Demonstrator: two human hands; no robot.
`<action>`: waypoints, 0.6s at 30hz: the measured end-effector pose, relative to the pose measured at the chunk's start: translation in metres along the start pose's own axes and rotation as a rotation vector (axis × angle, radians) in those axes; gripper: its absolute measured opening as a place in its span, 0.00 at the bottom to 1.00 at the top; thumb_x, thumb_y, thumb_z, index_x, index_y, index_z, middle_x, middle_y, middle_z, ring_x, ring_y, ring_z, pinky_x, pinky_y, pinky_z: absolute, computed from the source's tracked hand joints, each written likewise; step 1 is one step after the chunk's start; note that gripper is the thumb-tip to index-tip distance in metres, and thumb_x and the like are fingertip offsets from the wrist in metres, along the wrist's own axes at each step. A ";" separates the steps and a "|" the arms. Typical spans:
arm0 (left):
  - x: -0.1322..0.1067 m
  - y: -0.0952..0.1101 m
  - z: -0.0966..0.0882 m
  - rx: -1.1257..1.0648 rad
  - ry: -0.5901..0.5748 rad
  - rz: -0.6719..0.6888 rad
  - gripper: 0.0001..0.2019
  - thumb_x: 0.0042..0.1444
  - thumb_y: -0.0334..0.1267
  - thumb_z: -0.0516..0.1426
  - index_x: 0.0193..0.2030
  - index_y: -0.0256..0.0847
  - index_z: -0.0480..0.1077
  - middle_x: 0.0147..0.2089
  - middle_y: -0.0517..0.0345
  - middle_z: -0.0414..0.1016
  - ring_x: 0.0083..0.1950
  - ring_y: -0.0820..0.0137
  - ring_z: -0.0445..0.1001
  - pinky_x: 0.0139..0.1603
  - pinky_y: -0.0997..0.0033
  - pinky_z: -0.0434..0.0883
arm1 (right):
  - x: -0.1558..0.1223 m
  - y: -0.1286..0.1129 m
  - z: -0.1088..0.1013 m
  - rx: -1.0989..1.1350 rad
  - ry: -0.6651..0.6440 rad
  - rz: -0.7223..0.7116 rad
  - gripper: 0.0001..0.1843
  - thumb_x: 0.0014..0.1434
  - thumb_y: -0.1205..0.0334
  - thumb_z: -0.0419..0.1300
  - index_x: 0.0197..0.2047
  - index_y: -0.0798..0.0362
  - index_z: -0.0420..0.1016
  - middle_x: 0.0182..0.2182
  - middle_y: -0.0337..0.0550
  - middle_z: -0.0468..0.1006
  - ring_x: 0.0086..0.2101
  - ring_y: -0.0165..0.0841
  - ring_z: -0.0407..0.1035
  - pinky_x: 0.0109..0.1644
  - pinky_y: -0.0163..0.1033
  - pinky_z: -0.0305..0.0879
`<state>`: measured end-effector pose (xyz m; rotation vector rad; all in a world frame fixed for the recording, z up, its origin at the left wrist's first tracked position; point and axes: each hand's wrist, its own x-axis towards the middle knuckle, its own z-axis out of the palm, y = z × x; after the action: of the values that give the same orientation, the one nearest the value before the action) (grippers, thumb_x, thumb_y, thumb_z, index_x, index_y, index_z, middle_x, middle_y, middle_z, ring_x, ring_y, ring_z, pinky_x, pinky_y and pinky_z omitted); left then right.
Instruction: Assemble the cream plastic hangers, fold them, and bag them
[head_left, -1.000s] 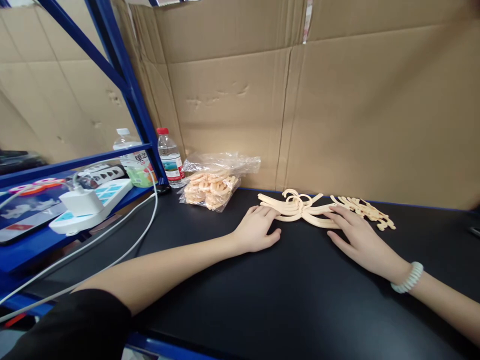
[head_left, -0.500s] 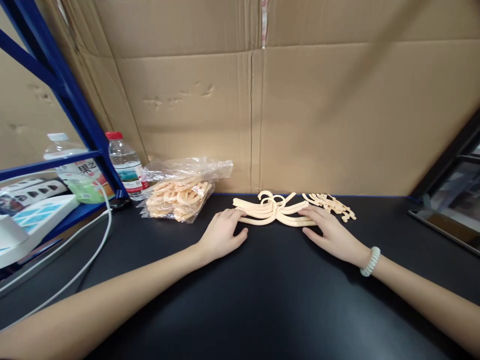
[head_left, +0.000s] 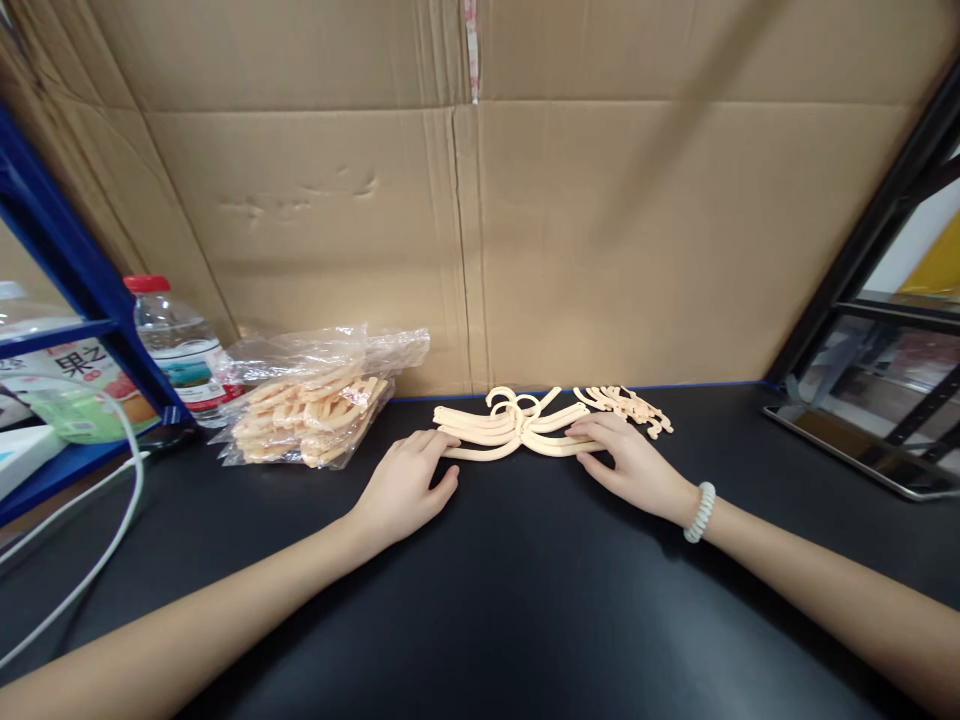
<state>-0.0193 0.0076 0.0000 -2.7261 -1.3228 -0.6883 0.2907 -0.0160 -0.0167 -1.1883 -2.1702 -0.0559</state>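
A stack of cream plastic clothes hangers (head_left: 487,430) lies on the black tabletop, curved arms spreading to both sides and hooks pointing at the back wall. My left hand (head_left: 405,485) rests its fingers on the left ends of the hangers, with the thumb held apart on the near side. On the opposite side, my right hand (head_left: 630,465) lies with stretched fingers over the right ends, its thumb also apart. The fingertips partly cover the hanger ends. Just behind my right hand lies a group of smaller cream hooked pieces (head_left: 622,405).
A clear plastic bag (head_left: 307,410) of similar cream pieces sits at left. Beyond it stand a red-capped water bottle (head_left: 184,350) and a blue shelf frame (head_left: 82,260). A white cable (head_left: 127,520) loops across the left side. Cardboard (head_left: 337,230) walls the back; a black rack (head_left: 832,240) stands right.
The view has turned right, so everything sits further left in the picture. Both hands remain at the two ends of the hangers, which show little movement.
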 end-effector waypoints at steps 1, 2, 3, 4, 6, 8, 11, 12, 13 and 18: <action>0.000 0.000 0.000 0.003 0.000 -0.001 0.12 0.58 0.35 0.51 0.47 0.39 0.68 0.46 0.47 0.76 0.50 0.55 0.73 0.50 0.52 0.70 | 0.000 0.000 0.000 0.004 0.003 0.003 0.14 0.59 0.65 0.53 0.47 0.50 0.73 0.45 0.49 0.76 0.48 0.44 0.69 0.53 0.54 0.67; 0.000 0.000 0.000 0.005 0.000 -0.003 0.12 0.58 0.35 0.51 0.47 0.39 0.68 0.46 0.47 0.76 0.50 0.55 0.73 0.50 0.52 0.70 | 0.000 0.001 0.000 0.006 0.006 0.004 0.14 0.60 0.65 0.53 0.47 0.51 0.73 0.45 0.50 0.76 0.48 0.44 0.69 0.53 0.54 0.67; 0.000 0.000 0.000 0.008 0.000 -0.005 0.12 0.58 0.35 0.51 0.47 0.39 0.68 0.47 0.47 0.76 0.50 0.55 0.73 0.51 0.52 0.70 | 0.000 0.001 0.000 0.008 0.009 0.004 0.13 0.60 0.65 0.53 0.47 0.51 0.73 0.45 0.50 0.76 0.48 0.44 0.69 0.53 0.54 0.67; 0.000 0.000 0.000 0.012 0.000 -0.008 0.12 0.58 0.35 0.51 0.47 0.39 0.68 0.47 0.47 0.76 0.51 0.55 0.73 0.51 0.52 0.70 | 0.000 0.001 0.000 0.009 0.010 0.004 0.13 0.60 0.65 0.52 0.47 0.51 0.73 0.45 0.50 0.76 0.48 0.43 0.70 0.53 0.54 0.67; -0.001 0.000 0.000 0.017 -0.001 -0.012 0.12 0.58 0.35 0.51 0.48 0.40 0.68 0.47 0.47 0.76 0.51 0.55 0.72 0.51 0.53 0.70 | 0.000 0.001 0.001 0.009 0.011 0.000 0.13 0.60 0.66 0.52 0.46 0.52 0.73 0.45 0.50 0.76 0.47 0.43 0.70 0.53 0.53 0.68; -0.001 0.000 0.000 0.018 -0.003 -0.012 0.12 0.59 0.36 0.51 0.47 0.40 0.68 0.47 0.47 0.76 0.52 0.56 0.72 0.51 0.53 0.70 | 0.000 -0.002 0.001 0.006 0.012 -0.005 0.13 0.60 0.66 0.52 0.46 0.52 0.73 0.44 0.50 0.76 0.47 0.43 0.70 0.53 0.52 0.68; -0.001 -0.002 0.001 0.014 -0.005 -0.012 0.11 0.60 0.37 0.50 0.46 0.40 0.68 0.48 0.47 0.75 0.52 0.55 0.72 0.52 0.53 0.70 | 0.004 -0.003 -0.006 -0.005 -0.005 -0.014 0.12 0.60 0.65 0.52 0.44 0.50 0.75 0.43 0.48 0.78 0.46 0.42 0.71 0.52 0.50 0.68; -0.001 -0.002 0.001 0.012 -0.006 -0.012 0.11 0.60 0.37 0.50 0.46 0.40 0.69 0.49 0.46 0.74 0.52 0.55 0.72 0.52 0.52 0.70 | 0.005 -0.001 -0.012 -0.012 -0.010 -0.004 0.12 0.60 0.64 0.53 0.43 0.50 0.75 0.42 0.47 0.78 0.45 0.41 0.72 0.52 0.49 0.68; -0.001 -0.003 0.002 0.009 -0.007 -0.013 0.11 0.60 0.37 0.49 0.45 0.39 0.69 0.50 0.46 0.74 0.52 0.55 0.71 0.52 0.52 0.70 | 0.006 0.003 -0.019 -0.022 -0.008 0.017 0.11 0.60 0.63 0.53 0.42 0.50 0.75 0.41 0.46 0.79 0.44 0.40 0.72 0.51 0.47 0.68; 0.001 -0.007 0.004 0.000 -0.010 -0.027 0.10 0.62 0.39 0.48 0.44 0.41 0.68 0.48 0.48 0.73 0.51 0.56 0.72 0.52 0.53 0.69 | 0.001 0.054 -0.063 -0.121 0.143 0.278 0.14 0.60 0.58 0.52 0.39 0.53 0.76 0.34 0.46 0.82 0.33 0.38 0.75 0.40 0.43 0.71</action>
<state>-0.0225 0.0136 -0.0038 -2.7203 -1.3638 -0.6776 0.3652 -0.0045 0.0192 -1.4975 -1.8838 -0.1493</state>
